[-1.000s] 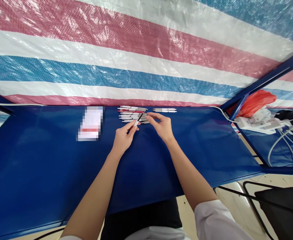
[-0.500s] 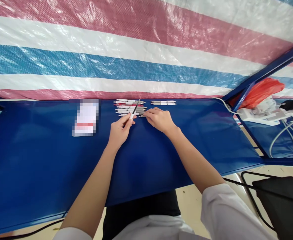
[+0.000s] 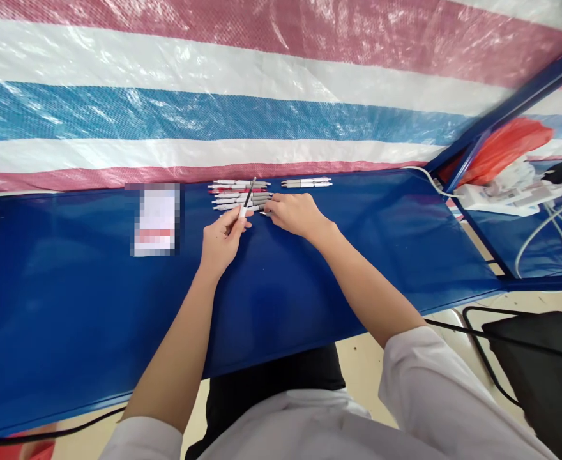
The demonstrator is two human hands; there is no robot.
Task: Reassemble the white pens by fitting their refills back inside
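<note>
White and slim, a barrel (image 3: 243, 211) with a dark rod (image 3: 249, 193) standing out of its far end is pinched between the thumb and fingers of the left hand (image 3: 221, 244) in the head view, tilted up and away from the body over a row of pens (image 3: 233, 199). Those pens lie side by side near the back edge of the blue table (image 3: 271, 294), mostly white and grey, with a red one among them. At their right ends the right hand (image 3: 297, 214) is low, palm down, its fingers curled in; whether they grip something or only touch it, I cannot tell, since the knuckles hide the fingertips. Farther right, just beyond that hand, a small separate group of pens (image 3: 306, 183) lies parallel to the back edge. Left of the row, apart from it, is a pixelated white rectangle (image 3: 155, 217), too masked to identify. Judging by the bare rod, the step in hand looks like handling one pen in an opened state, the left hand steadying it while the right works among the parts or pens on the surface. From such a pose, the next move would call for a light, precise fingertip hold on the right, care not to roll the neighbouring pens, and a steady left pinch, so that the exposed rod neither slips nor knocks the row beneath.
</note>
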